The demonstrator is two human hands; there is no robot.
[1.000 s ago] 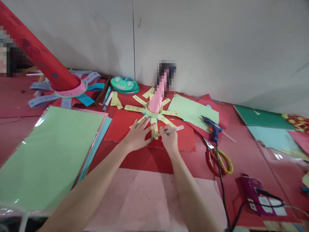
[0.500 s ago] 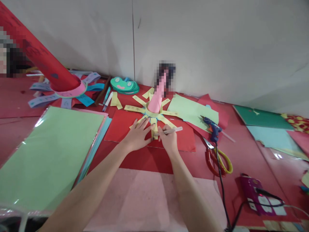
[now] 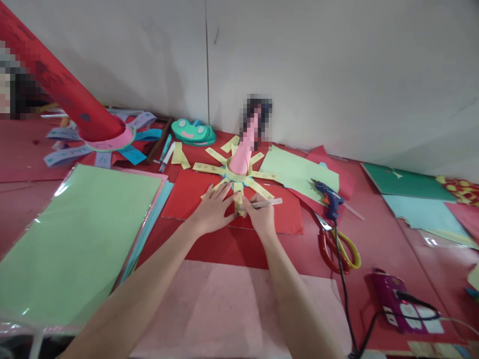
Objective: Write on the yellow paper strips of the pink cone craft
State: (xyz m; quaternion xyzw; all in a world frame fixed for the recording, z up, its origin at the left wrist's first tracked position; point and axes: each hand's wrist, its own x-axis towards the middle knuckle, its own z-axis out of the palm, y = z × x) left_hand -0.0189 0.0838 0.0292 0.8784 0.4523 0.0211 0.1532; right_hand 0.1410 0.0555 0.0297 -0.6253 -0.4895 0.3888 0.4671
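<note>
A paper craft with a pink cone (image 3: 240, 158) rising from a ring of yellow paper strips (image 3: 208, 168) lies on a red sheet (image 3: 280, 214). Small stars are drawn on several strips. My left hand (image 3: 215, 209) rests with fingers spread over the lower left strips, touching the strip that points toward me. In my right hand (image 3: 261, 215) is a whitish pen (image 3: 267, 203), gripped near its tip, which is at the end of that same strip; the fingers partly hide the tip.
Right of the craft lie a blue glue gun (image 3: 329, 199), scissors (image 3: 350, 249) and a purple power strip (image 3: 396, 301) with cables. Green sheets in plastic (image 3: 82, 239) lie left. A red tube (image 3: 63, 85) with paper strips and green frog cutouts (image 3: 190, 132) are farther back.
My right hand and the pen have shifted very slightly to the left along the near strip. My left hand and the craft stay in place.
</note>
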